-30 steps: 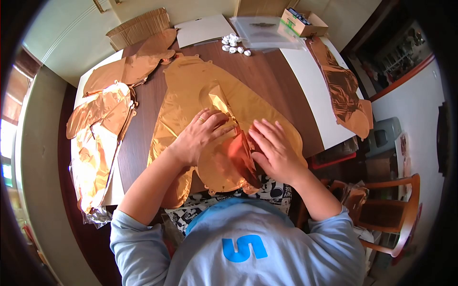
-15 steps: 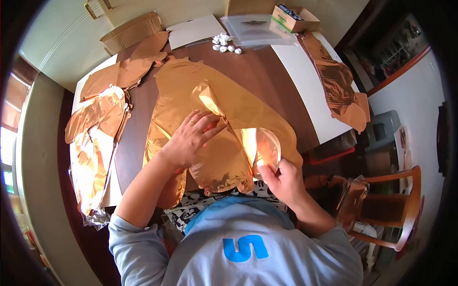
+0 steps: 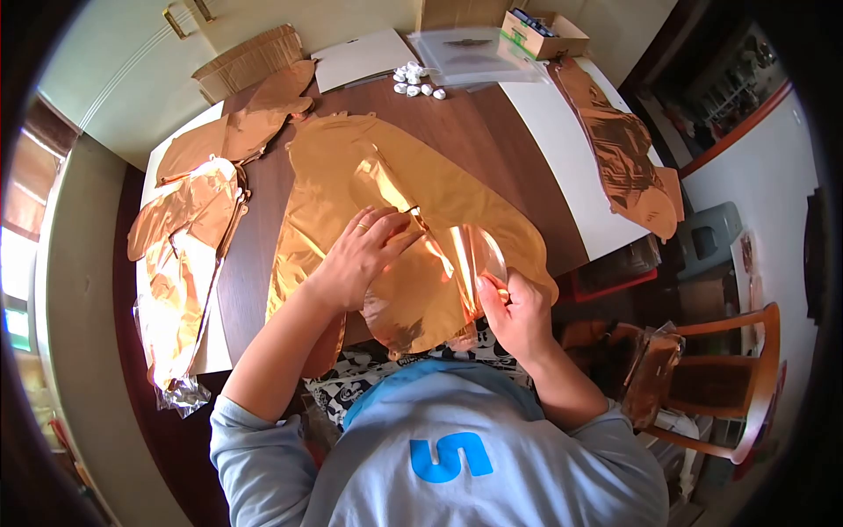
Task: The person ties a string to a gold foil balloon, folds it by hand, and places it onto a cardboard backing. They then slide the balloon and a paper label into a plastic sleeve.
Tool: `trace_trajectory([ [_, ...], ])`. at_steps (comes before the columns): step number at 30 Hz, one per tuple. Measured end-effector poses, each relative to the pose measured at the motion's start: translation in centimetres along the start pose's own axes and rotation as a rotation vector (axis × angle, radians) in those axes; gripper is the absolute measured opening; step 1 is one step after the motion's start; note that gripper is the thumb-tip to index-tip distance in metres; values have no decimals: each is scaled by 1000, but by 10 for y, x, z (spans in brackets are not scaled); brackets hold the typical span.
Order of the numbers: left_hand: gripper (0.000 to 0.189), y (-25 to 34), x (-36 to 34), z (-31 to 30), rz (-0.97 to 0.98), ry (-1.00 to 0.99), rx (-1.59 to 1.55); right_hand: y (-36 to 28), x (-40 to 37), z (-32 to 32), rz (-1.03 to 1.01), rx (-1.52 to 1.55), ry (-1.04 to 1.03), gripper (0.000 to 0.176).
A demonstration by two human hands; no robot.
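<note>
A large gold foil sheet [image 3: 474,189] with rounded lobes lies over the front of the brown table, partly folded. My left hand [image 3: 364,250], with a ring on one finger, rests on the foil near its middle, fingers bent together by a crease; what they pinch, if anything, is hidden. At the right lobe, my right hand [image 3: 516,307] grips the foil's edge between thumb and curled fingers. Shiny folds run between the two hands, and the lower part of the foil hangs near my shirt.
Copper foil pieces lie at the left [image 3: 189,220] and right [image 3: 610,145] of the table [image 3: 492,123]. Small white items [image 3: 413,79], a clear plastic sheet [image 3: 465,57] and an open box [image 3: 544,35] are at the back. A wooden chair [image 3: 764,378] stands at right.
My right hand has drawn slightly up and to the left with the foil edge, and the lobe there is more folded. My left hand stays nearly in place.
</note>
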State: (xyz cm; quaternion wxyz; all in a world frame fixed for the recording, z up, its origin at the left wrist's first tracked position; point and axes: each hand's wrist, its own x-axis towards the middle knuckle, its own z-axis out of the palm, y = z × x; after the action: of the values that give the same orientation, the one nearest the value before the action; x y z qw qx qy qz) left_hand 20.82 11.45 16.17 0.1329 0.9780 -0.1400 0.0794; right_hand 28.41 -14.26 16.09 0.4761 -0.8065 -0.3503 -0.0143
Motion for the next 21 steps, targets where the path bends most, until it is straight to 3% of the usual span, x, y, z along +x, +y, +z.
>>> trace_trajectory([
  [14, 64, 5, 0, 2, 22, -67, 4, 0, 7, 1, -92, 92, 27, 12],
  [17, 65, 2, -1, 3, 33, -94, 26, -2, 4, -4, -103, 134, -56, 6],
  [21, 67, 2, 0, 4, 47, -60, -35, 4, 8, -5, -321, 203, -164, 13],
])
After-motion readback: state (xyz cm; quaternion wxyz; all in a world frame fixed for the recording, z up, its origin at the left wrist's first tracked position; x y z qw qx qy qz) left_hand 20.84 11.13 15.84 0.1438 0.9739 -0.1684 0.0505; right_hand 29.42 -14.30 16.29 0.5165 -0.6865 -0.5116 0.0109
